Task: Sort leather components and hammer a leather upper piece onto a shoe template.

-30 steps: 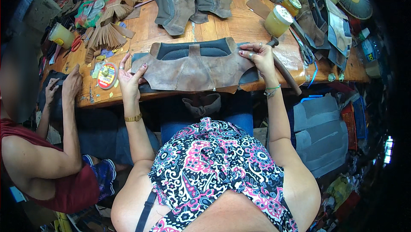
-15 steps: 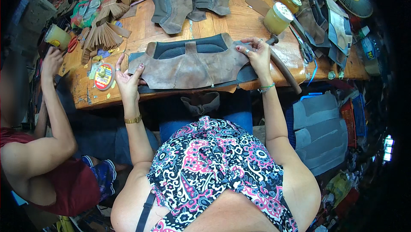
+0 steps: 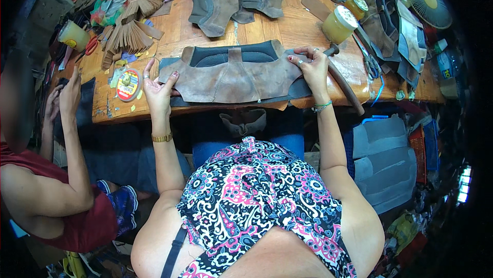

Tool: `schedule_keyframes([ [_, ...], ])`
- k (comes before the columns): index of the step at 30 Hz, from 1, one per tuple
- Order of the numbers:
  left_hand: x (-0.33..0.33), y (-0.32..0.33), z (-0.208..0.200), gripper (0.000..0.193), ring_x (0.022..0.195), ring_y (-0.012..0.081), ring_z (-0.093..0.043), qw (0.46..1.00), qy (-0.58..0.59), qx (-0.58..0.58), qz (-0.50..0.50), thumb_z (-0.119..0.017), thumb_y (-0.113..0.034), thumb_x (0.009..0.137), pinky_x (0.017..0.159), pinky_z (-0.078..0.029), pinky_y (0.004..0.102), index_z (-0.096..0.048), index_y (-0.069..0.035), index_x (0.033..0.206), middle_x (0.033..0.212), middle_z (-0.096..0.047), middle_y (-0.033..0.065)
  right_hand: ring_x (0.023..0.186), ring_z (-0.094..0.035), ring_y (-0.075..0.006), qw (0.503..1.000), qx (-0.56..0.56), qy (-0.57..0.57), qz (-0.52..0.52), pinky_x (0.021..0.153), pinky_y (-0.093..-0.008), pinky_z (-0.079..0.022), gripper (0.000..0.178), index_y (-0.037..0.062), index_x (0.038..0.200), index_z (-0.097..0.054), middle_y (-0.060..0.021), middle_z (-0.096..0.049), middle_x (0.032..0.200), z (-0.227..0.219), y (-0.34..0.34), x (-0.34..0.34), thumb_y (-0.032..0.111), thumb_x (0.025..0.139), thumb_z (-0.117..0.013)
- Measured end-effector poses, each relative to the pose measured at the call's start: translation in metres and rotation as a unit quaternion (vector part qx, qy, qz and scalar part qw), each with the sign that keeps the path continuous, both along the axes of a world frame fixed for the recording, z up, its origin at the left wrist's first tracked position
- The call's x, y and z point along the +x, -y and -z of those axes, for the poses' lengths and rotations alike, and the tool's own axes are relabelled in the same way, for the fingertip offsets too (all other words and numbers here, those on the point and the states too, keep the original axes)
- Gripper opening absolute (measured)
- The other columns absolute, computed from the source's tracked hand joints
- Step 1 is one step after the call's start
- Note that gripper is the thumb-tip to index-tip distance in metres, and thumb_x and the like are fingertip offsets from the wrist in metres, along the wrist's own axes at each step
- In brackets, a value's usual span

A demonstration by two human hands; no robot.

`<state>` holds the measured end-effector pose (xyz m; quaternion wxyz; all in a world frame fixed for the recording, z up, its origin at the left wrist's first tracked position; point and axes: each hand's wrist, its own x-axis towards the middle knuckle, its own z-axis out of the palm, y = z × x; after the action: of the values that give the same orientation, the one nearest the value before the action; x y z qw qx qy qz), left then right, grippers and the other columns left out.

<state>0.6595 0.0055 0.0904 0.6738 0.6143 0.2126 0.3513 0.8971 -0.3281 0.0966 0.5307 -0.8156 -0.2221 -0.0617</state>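
Note:
A stitched brown leather shoe upper with a dark lining lies spread along the table's near edge. My left hand grips its left end, thumb on top and index finger raised; the fingers underneath are partly hidden. At the other end, my right hand pinches the leather between thumb and fingers. A dark piece of material shows under the upper. Just right of my right hand lies a hammer, its head pointing away from me. A round, flat tin sits left of my left hand.
More leather uppers lie at the back of the wooden table. Several jars and scissors stand or lie right. Brown strips and a yellowish jar are left. A co-worker sits close on my left.
The co-worker's hand has left the yellowish jar and come down nearer the other hand. The whole view has shifted slightly. My hands keep their grip on the upper.

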Motion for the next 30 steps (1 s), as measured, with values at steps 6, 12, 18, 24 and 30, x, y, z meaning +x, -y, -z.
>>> schedule_keyframes([
  [6,-0.001,-0.009,0.005,0.081,0.078,0.0129,-0.068,1.0,-0.012,0.014,0.013,-0.077,0.004,0.085,0.048,-0.056,0.022,-0.031,-0.007,0.151,0.101,-0.07,0.0148,0.071,-0.067,-0.0144,1.0,-0.002,-0.004,-0.004,0.067,-0.0288,-0.053,0.026,-0.0051,0.094,-0.076,-0.0111,-0.074,0.079,-0.008,-0.004,-0.008,0.008,0.074,-0.087],
  [12,-0.001,-0.003,0.0,0.081,0.065,0.0081,-0.062,1.0,0.01,0.002,-0.003,-0.08,0.002,0.083,0.045,-0.051,0.0204,-0.034,-0.004,0.149,0.093,-0.069,0.0109,0.074,-0.069,-0.0142,1.0,0.017,-0.012,-0.007,0.069,-0.0283,-0.055,0.027,-0.005,0.095,-0.076,-0.0113,-0.075,0.082,0.0,-0.005,-0.007,0.008,0.074,-0.087],
  [18,0.003,-0.008,0.006,0.08,0.07,0.0102,-0.064,1.0,0.004,0.015,-0.01,-0.08,0.002,0.083,0.044,-0.051,0.0204,-0.033,-0.003,0.149,0.093,-0.069,0.0119,0.075,-0.07,-0.0168,1.0,0.009,0.001,-0.002,0.072,-0.0301,-0.055,0.028,-0.0054,0.095,-0.076,-0.0134,-0.075,0.082,-0.001,-0.008,-0.006,0.009,0.073,-0.088],
  [24,0.008,-0.006,0.005,0.081,0.067,0.01,-0.063,0.999,-0.025,0.036,-0.011,-0.08,0.002,0.083,0.041,-0.049,0.0204,-0.032,-0.002,0.148,0.093,-0.068,0.0123,0.073,-0.071,-0.0234,1.0,0.002,0.018,0.003,0.072,-0.0329,-0.056,0.029,-0.005,0.095,-0.076,-0.0148,-0.074,0.081,-0.002,-0.006,-0.006,0.011,0.074,-0.088],
  [30,0.009,0.007,-0.009,0.071,0.065,0.0175,-0.064,0.948,-0.187,0.245,-0.083,-0.081,-0.006,0.082,0.052,-0.051,0.0302,-0.044,-0.003,0.143,0.092,-0.067,0.0137,0.099,-0.065,-0.0299,0.89,-0.25,0.356,0.137,0.093,-0.0409,-0.046,0.028,0.0052,0.098,-0.077,-0.0121,-0.07,0.114,-0.034,-0.016,-0.041,0.018,0.074,-0.086],
])
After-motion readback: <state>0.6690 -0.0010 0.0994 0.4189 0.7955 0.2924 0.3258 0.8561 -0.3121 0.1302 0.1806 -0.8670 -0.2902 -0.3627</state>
